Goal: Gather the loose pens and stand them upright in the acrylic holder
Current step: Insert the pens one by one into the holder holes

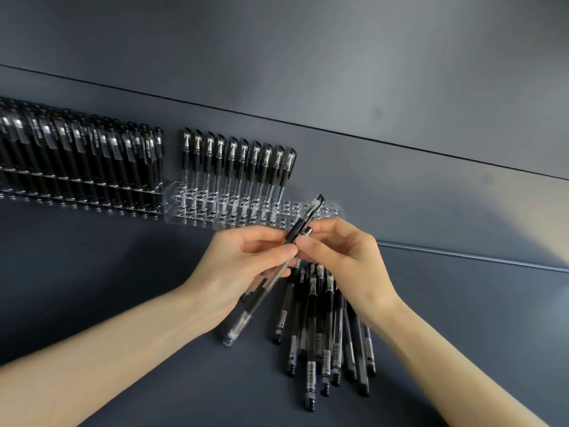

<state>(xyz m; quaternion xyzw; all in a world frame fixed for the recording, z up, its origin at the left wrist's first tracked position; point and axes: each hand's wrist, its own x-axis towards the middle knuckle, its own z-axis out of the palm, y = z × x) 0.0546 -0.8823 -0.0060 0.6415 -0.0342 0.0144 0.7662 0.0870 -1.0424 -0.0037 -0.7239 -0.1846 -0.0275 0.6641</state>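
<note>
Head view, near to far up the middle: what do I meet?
Pile of loose black pens → left hand and right hand pinching one black pen → clear acrylic holder → row of black pens standing in it → dark grey wall.

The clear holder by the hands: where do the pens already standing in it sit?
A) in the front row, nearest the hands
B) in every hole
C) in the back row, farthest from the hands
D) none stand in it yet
C: the standing pens form a single line along the far edge of the clear holder, and the nearer rows of holes hold nothing.
</note>
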